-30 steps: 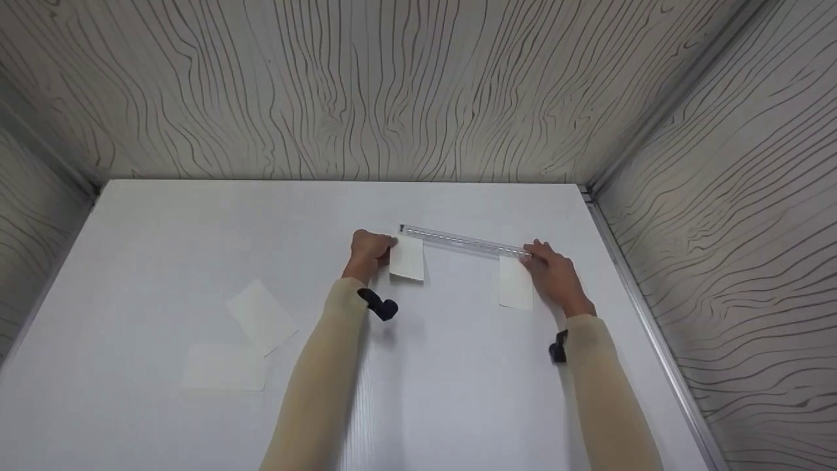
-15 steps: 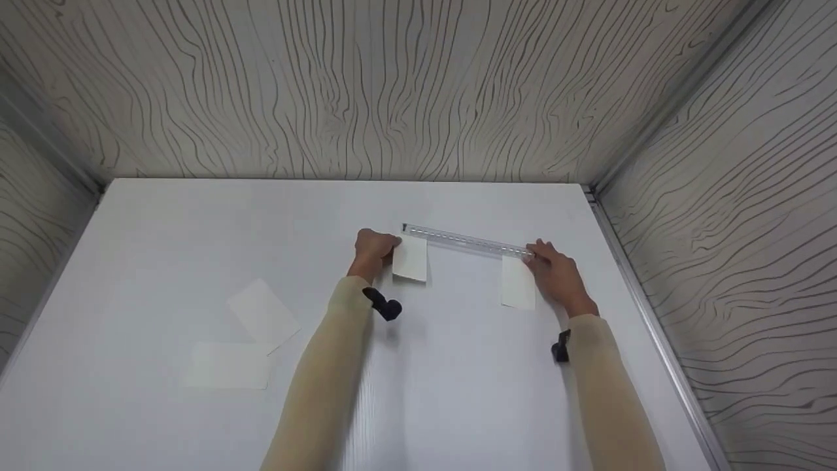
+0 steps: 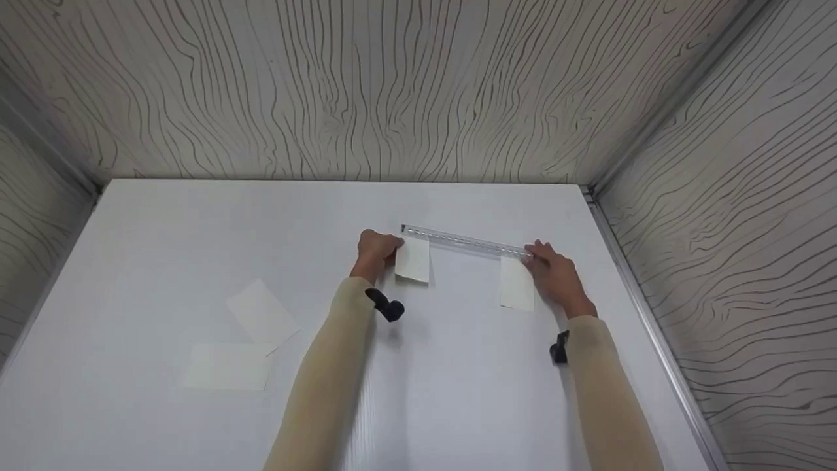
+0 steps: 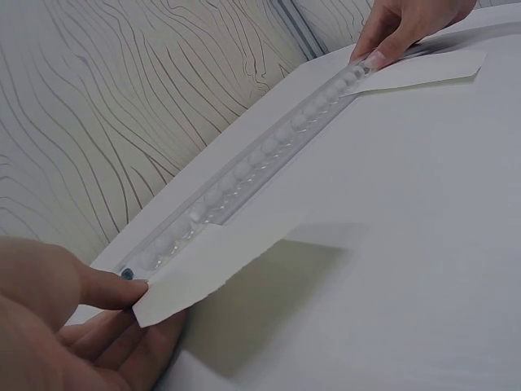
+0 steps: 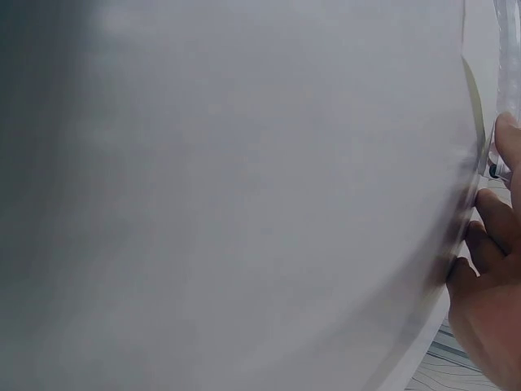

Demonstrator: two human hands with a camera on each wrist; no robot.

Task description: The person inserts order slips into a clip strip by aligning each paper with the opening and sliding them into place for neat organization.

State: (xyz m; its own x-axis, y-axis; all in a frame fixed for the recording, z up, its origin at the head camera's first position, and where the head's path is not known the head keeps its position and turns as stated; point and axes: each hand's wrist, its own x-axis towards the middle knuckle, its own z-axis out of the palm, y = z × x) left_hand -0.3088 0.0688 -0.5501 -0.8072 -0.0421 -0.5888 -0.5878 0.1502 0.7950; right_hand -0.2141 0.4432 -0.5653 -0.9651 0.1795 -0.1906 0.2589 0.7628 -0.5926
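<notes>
A long clear plastic strip (image 3: 467, 243) with a row of round white shapes inside lies slanted near the far side of the white table. My left hand (image 3: 378, 248) pinches the corner of a cream paper slip (image 3: 413, 261) at the strip's left end. In the left wrist view, that slip (image 4: 203, 265) tilts up off the table and overlaps the strip's near end. My right hand (image 3: 554, 278) grips the strip's right end between thumb and fingers. A second paper slip (image 3: 516, 284) extends from under that end. In the right wrist view, only the edge of my right hand's work shows.
Two more cream papers (image 3: 261, 314) (image 3: 225, 366) lie on the table's left part, their edges meeting. Wood-grain panels (image 3: 366, 91) rise behind the table (image 3: 196, 229) and at both sides. A metal rail (image 3: 644, 314) runs along the right edge.
My left hand has shifted very slightly to the right with the paper slip in its pinch. The strip and my right hand stay almost where they were.
</notes>
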